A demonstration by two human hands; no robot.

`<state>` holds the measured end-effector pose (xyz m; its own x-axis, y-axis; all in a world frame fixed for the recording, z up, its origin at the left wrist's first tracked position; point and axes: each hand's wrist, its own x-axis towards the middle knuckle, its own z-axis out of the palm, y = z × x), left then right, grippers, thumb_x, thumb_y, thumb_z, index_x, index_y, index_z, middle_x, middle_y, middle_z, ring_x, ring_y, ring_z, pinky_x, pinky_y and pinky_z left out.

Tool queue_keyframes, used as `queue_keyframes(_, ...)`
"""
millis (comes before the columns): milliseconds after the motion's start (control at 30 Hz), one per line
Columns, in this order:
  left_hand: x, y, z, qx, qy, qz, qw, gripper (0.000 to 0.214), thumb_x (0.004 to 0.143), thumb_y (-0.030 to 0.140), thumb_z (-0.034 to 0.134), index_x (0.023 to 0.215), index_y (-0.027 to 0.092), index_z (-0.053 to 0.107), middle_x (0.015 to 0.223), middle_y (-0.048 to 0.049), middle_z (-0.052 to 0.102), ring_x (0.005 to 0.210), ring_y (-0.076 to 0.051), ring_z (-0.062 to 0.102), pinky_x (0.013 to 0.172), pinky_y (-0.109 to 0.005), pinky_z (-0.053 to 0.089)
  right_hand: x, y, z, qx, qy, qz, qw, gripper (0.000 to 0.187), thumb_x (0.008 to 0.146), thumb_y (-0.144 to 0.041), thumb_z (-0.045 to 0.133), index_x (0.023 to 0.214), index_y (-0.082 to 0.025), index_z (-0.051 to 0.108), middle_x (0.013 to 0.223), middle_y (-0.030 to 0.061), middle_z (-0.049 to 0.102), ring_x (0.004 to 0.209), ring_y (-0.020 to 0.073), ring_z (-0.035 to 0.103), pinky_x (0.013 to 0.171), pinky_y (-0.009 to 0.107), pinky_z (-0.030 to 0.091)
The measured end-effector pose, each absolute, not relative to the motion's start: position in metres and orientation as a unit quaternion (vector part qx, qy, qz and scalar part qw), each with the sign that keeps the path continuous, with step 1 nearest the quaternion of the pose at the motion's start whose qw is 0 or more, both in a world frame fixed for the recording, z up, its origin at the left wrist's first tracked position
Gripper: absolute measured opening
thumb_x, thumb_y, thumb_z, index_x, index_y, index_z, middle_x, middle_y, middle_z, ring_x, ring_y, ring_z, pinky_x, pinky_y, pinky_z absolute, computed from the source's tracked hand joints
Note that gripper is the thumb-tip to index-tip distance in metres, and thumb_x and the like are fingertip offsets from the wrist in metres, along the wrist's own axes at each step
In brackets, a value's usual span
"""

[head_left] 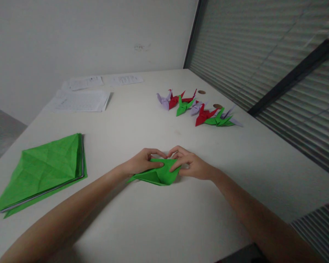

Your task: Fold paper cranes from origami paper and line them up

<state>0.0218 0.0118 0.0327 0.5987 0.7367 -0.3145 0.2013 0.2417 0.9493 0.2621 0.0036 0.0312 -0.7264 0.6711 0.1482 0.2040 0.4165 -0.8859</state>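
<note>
A partly folded green paper (pixel 159 175) lies on the white table (pixel 164 226) in front of me. My left hand (pixel 142 162) pinches its upper left edge, fingers curled onto the fold. My right hand (pixel 190 163) presses and pinches the upper right edge, fingertips meeting the left hand's at the paper's top. Both hands are closed on the paper.
A stack of green paper sheets (pixel 46 170) lies at the left. Several folded paper cranes (pixel 200 109) in green, red and lilac stand at the back right, with two coins (pixel 217 106) near them. Printed pages (pixel 80 100) lie at the far side. Blinds (pixel 276 73) run along the right.
</note>
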Motion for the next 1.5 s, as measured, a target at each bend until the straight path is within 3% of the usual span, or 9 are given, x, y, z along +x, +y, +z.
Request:
queue_keyframes(200,0.020,0.014,0.026,0.645,0.381,0.171,0.640,0.046,0.074,0.041,0.071,0.108,0.010,0.064,0.073,-0.0035,0.069,0.056,-0.011,0.059,0.053,-0.022,0.045,0.258,0.001,0.030,-0.274,-0.826,0.452,0.194,0.016,0.081,-0.017,0.068,0.092,-0.024,0.077,0.124,0.0066,0.046,0.100,0.0151,0.055,0.093,0.034,0.048)
queue_keyframes(333,0.019,0.024,0.025,0.655,0.436,0.307,0.535,0.045,0.079,0.049,0.064,0.104,0.011,0.066,0.097,-0.0109,0.071,0.085,-0.019,0.066,0.073,-0.029,0.051,0.261,0.004,0.029,-0.318,-0.827,0.413,0.211,0.015,0.082,-0.015,0.067,0.091,-0.023,0.077,0.117,0.0069,0.050,0.092,0.0139,0.056,0.090,0.033,0.049)
queue_keyframes(467,0.010,0.030,0.037,0.663,0.495,0.414,0.379,0.050,0.095,0.052,0.035,0.096,0.013,0.067,0.103,-0.0119,0.070,0.098,-0.021,0.063,0.086,-0.034,0.047,0.265,0.010,0.023,-0.372,-0.826,0.371,0.207,0.017,0.081,-0.012,0.065,0.089,-0.022,0.077,0.112,0.0068,0.049,0.093,0.0154,0.057,0.086,0.033,0.051)
queue_keyframes(533,0.008,0.024,0.047,0.734,0.461,0.387,0.315,0.052,0.099,0.048,0.028,0.092,0.015,0.068,0.098,-0.0099,0.071,0.095,-0.020,0.062,0.089,-0.035,0.044,0.264,0.011,0.020,-0.385,-0.826,0.360,0.201,0.021,0.080,-0.010,0.063,0.090,-0.023,0.077,0.111,0.0068,0.048,0.096,0.0164,0.057,0.087,0.032,0.051)
queue_keyframes(700,0.023,-0.006,0.055,0.932,0.301,0.193,0.053,0.041,0.089,0.053,0.052,0.106,0.018,0.067,0.095,-0.0095,0.071,0.098,-0.025,0.058,0.087,-0.039,0.034,0.263,0.010,0.021,-0.384,-0.844,0.327,0.182,0.020,0.080,-0.012,0.065,0.090,-0.025,0.077,0.106,0.0061,0.051,0.100,0.0189,0.055,0.093,0.036,0.047)
queue_keyframes(767,0.031,-0.014,0.050,0.949,0.278,0.146,0.011,0.028,0.093,0.040,0.051,0.100,0.017,0.067,0.088,-0.0083,0.071,0.089,-0.023,0.060,0.082,-0.037,0.033,0.263,0.010,0.024,-0.381,-0.856,0.308,0.166,0.014,0.080,-0.017,0.068,0.087,-0.026,0.077,0.106,0.0064,0.052,0.104,0.0209,0.052,0.098,0.039,0.044)
queue_keyframes(967,0.031,-0.011,0.043,0.948,0.302,0.082,0.060,0.023,0.091,0.021,0.053,0.072,0.017,0.064,0.070,-0.0031,0.067,0.072,-0.017,0.061,0.072,-0.033,0.030,0.269,0.012,0.029,-0.364,-0.869,0.320,0.096,0.010,0.080,-0.032,0.072,0.087,-0.033,0.078,0.124,0.0064,0.050,0.122,0.0270,0.040,0.109,0.049,0.030)
queue_keyframes(1167,0.027,-0.008,0.045,0.931,0.343,0.072,0.103,0.020,0.089,0.024,0.056,0.073,0.017,0.066,0.073,-0.0041,0.070,0.070,-0.017,0.063,0.073,-0.032,0.033,0.277,0.018,0.019,-0.409,-0.830,0.348,0.152,0.013,0.078,-0.038,0.073,0.084,-0.028,0.079,0.124,0.0076,0.048,0.121,0.0271,0.041,0.106,0.047,0.035)
queue_keyframes(1500,0.025,-0.005,0.045,0.920,0.373,0.014,0.121,0.012,0.088,0.027,0.061,0.084,0.019,0.069,0.081,-0.0048,0.072,0.076,-0.020,0.066,0.073,-0.030,0.041,0.281,0.019,0.024,-0.449,-0.816,0.347,0.111,0.010,0.078,-0.035,0.073,0.081,-0.027,0.079,0.121,0.0082,0.052,0.118,0.0277,0.040,0.106,0.047,0.036)
